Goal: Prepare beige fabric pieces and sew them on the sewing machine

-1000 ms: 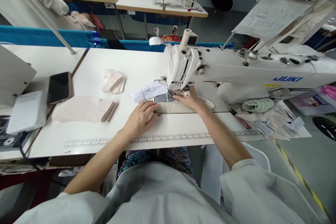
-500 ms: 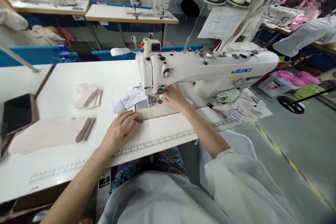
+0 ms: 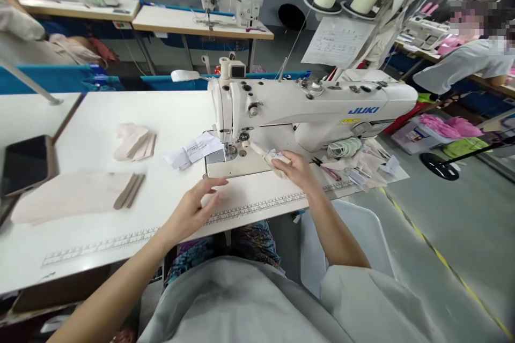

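My right hand [image 3: 295, 169] is closed around a small cream bundle [image 3: 277, 163] that looks like folded fabric or tape, with a pale strip reaching from it toward the needle area. It is at the right of the needle, over the bed of the white sewing machine [image 3: 289, 107]. My left hand [image 3: 197, 206] has its fingers apart and holds nothing, above the table's front edge by the printed ruler [image 3: 249, 208]. White printed paper slips [image 3: 195, 151] lie just left of the presser foot [image 3: 230, 151].
Folded pale pink fabric pieces [image 3: 134, 142] and a longer pale piece [image 3: 76, 198] lie left, near a phone [image 3: 28, 163]. Small scissors [image 3: 330, 171], a green cord coil [image 3: 344, 147] and scraps sit right. A person in a light shirt [image 3: 450, 67] works at far right.
My right hand has come back from beside the needle toward the right and nearer me, now with the cream bundle in it. My left hand has shifted slightly right and forward off the paper slips.
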{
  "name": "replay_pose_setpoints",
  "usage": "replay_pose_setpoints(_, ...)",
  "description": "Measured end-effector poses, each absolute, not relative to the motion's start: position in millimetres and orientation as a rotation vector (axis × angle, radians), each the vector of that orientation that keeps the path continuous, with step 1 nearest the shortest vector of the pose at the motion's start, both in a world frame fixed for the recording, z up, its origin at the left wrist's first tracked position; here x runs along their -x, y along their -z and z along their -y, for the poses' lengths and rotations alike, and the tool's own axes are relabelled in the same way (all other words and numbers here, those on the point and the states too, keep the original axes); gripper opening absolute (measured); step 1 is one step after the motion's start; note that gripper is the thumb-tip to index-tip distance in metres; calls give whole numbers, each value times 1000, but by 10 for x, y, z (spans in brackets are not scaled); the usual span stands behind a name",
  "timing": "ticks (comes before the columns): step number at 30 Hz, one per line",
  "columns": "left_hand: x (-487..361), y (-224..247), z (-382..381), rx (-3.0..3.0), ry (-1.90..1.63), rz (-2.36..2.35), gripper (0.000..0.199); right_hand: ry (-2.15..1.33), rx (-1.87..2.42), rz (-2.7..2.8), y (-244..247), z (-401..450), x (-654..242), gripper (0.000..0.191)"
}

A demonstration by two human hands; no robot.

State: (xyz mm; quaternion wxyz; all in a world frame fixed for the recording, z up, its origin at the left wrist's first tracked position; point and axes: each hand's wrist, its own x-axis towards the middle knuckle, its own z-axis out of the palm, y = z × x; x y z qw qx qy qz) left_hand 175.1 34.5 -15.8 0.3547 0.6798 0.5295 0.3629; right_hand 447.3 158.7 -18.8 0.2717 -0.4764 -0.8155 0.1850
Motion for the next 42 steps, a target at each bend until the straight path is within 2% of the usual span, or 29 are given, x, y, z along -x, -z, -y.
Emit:
replay_pose_setpoints(4,-2137,137,-359,-1055,-1049,-1105,54,-603,1134,2105,165,-1025,-4130,29)
replay_pose_setpoints(6,-2311,153,-386,-807,-1148,-969,53,-430,1002,2002,175,-748,-3941,22)
replay_pose_setpoints(10,-2439,185,-362,-625,-1303,-897,39,-142,843,2158,146,-456,-3780,17)
replay_pose_setpoints(12,-2408,200,-315,-636,-1296,-897,31,-174,797,2189,96,-473,-3819,12)
replay_pose_setpoints(16,-2320,232,-224,-709,-1144,-883,21,-156,676,2233,4,-631,-3918,15)
replay_pose_setpoints(19,-2294,260,-174,-778,-1075,-896,23,-57,564,2383,-25,-689,-3915,12)
replay_pose_setpoints(25,-2269,293,-125,-967,-1047,-996,28,-1,578,2543,-23,-645,-3876,20)
replay_pose_setpoints(30,-2309,296,-151,-1085,-1040,-1068,25,-156,699,2451,55,-601,-3890,16)
replay_pose_setpoints(36,-2337,281,-200,-1224,-1031,-1204,22,-106,748,2336,126,-550,-3898,19)
replay_pose_setpoints(42,-2321,166,-275,-1256,-902,-1101,24,-447,838,1923,183,-513,-3938,9)
